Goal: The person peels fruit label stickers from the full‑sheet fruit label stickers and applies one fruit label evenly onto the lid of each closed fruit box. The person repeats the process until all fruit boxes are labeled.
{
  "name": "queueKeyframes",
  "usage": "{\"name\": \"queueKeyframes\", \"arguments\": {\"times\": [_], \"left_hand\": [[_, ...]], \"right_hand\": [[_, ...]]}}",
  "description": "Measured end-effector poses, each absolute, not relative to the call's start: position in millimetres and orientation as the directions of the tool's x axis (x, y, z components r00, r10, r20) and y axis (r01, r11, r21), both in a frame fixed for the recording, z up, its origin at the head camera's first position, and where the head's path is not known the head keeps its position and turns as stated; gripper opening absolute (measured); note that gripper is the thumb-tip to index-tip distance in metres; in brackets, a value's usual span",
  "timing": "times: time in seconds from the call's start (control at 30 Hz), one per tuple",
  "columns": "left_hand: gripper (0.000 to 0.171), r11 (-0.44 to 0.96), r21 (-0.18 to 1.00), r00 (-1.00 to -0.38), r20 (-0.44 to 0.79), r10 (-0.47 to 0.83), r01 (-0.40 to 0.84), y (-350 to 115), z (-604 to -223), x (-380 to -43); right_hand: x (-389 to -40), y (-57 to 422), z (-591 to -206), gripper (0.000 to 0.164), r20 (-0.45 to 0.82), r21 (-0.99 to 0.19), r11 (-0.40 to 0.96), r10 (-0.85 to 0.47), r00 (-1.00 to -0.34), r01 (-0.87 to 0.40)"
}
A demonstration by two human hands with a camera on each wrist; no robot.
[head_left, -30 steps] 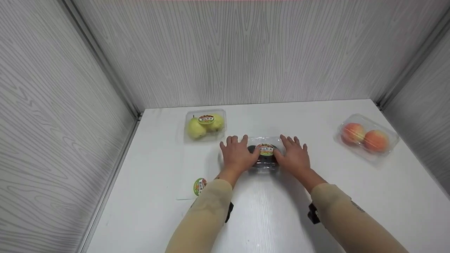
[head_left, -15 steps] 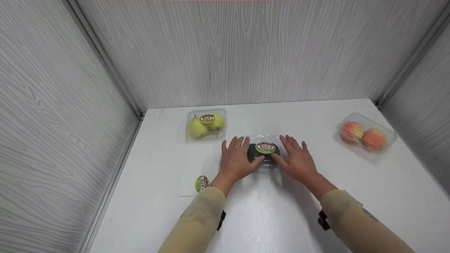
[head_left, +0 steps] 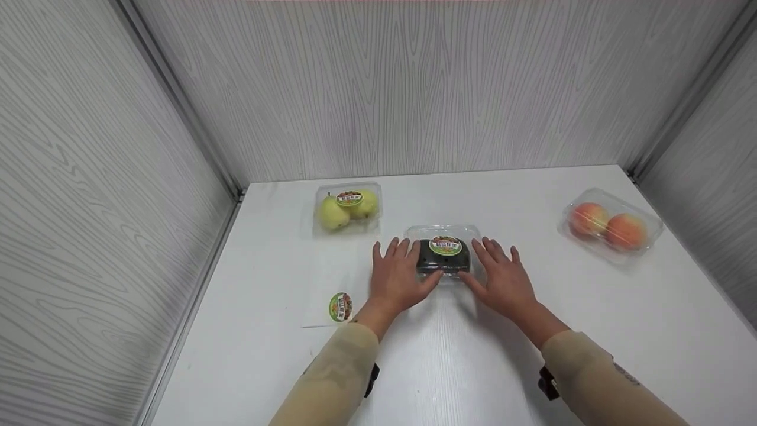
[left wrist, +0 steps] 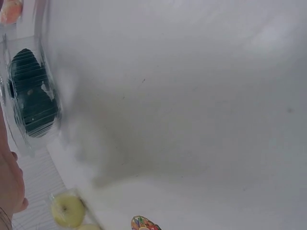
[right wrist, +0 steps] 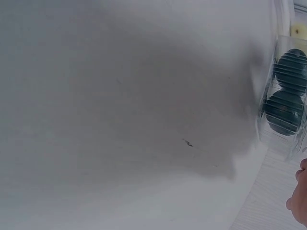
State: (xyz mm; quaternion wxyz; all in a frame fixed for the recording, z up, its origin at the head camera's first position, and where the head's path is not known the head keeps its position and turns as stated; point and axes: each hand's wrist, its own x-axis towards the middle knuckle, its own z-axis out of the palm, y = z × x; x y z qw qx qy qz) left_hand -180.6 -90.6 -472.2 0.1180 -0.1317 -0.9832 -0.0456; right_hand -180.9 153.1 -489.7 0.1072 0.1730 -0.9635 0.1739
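A clear plastic clamshell box (head_left: 444, 231) with dark green, nearly black fruit inside lies mid-table in the head view, an oval sticker (head_left: 445, 245) on its lid. My left hand (head_left: 399, 277) is at its left side, fingers spread and straight, fingertips overlapping the box's edge. On the opposite side my right hand (head_left: 501, 283) mirrors it, its thumb near the front corner. Neither hand curls round anything. Both wrist views show the box side-on, with two dark rounded fruits (right wrist: 285, 112) behind its ribbed wall.
At the back left stands a clear box of yellow-green pears (head_left: 335, 213) with a similar sticker. A box of two red-orange fruits (head_left: 626, 231) sits at the right. Left of my left forearm lies a white backing sheet (head_left: 319, 316) bearing a sticker (head_left: 340, 307). Grey wood-grain panels (head_left: 378, 89) enclose the table.
Both thumbs have come off the sticker on the lid toward the front edge. The hands have drawn slightly back and outward, leaving more of the box and sticker visible.
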Motion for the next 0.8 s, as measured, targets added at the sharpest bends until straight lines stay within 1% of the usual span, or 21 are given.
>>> {"name": "queueKeyframes", "arguments": {"times": [0.3,0.6,0.8], "left_hand": [[0.079,0.961,0.058,-0.936,0.253,0.246,0.269,-88,-478,-179],[0.070,0.966,-0.001,-0.931,0.267,0.249,0.258,-85,-484,-180],[0.067,0.964,-0.016,-0.920,0.296,0.258,0.265,-85,-484,-181]], "right_hand": [[-180,152,-492,0.077,0.263,-0.293,0.889,-0.279,-0.923,-0.352],[-179,149,-496,0.065,0.281,-0.297,0.885,-0.279,-0.918,-0.360],[-179,148,-500,0.064,0.274,-0.303,0.886,-0.270,-0.923,-0.350]]}}
